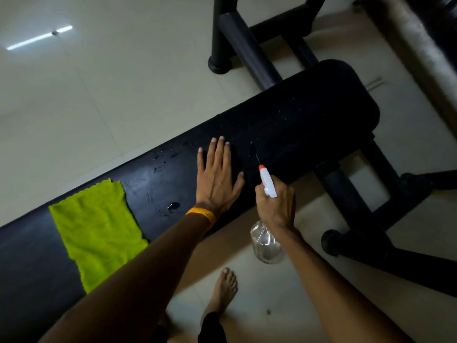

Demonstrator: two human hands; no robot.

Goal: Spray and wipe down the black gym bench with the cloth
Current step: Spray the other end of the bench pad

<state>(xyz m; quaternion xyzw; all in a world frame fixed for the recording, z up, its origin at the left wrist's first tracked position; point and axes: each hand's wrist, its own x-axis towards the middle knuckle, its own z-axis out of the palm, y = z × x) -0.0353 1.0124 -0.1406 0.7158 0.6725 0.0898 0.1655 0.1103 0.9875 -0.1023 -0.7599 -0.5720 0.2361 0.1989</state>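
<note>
The black gym bench (309, 115) runs diagonally from lower left to upper right, its pad dotted with small droplets and one larger wet spot. A lime-green cloth (99, 231) lies flat across the pad at the left, untouched. My left hand (218, 177) rests flat on the pad with fingers spread, an orange band at the wrist. My right hand (275, 206) grips a clear spray bottle (267, 241) by its white trigger head, the orange nozzle tip aimed at the pad just right of my left hand.
Black frame tubes and rubber feet (358, 219) stand under the bench on the right, and another black stand (237, 45) rises behind it. Pale floor tiles (99, 82) surround it. My bare foot (222, 290) stands on the floor near the bench edge.
</note>
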